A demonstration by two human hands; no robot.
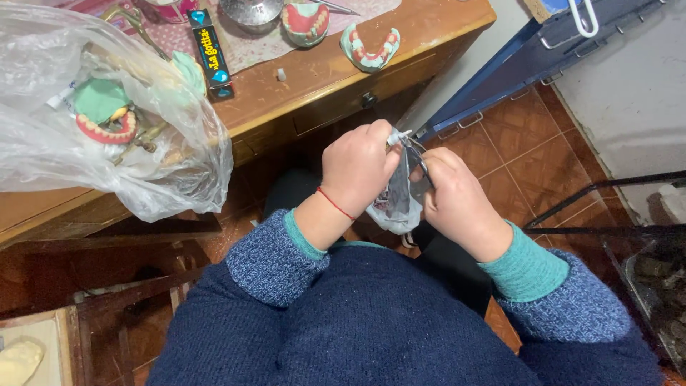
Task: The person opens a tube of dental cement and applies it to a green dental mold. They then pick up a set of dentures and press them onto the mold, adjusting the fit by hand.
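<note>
Down below the front edge of the long brown wooden workbench (307, 86), both hands are meeting over the person's lap. The left hand (359, 168), wearing a thin red thread around its wrist, is curling closed around the top of a small clear plastic bag (395, 204) that is holding something dark and hard to make out. The right hand (456, 196) is pressing against the other side of that bag, its fingers also closed on the gathered neck, where a twisted white tip is sticking up between the two hands. The bag's rounded bottom is hanging just beneath the knuckles, in front of the workbench drawer and its small dark round knob (368, 99). Both forearms are showing teal cuffs under thick blue knitted sleeves.

On the workbench, well apart from the hands, a large crumpled transparent plastic sack (50, 154) is spilling over the front edge, with a pink-and-white denture model on a pale green base (107, 118) visible inside it. Farther back on the workbench, a narrow black and blue glue box (211, 53) is lying beside the sack, and two more green-based denture models (370, 48) are sitting near the far edge, next to a round metal bowl (251, 13).
</note>
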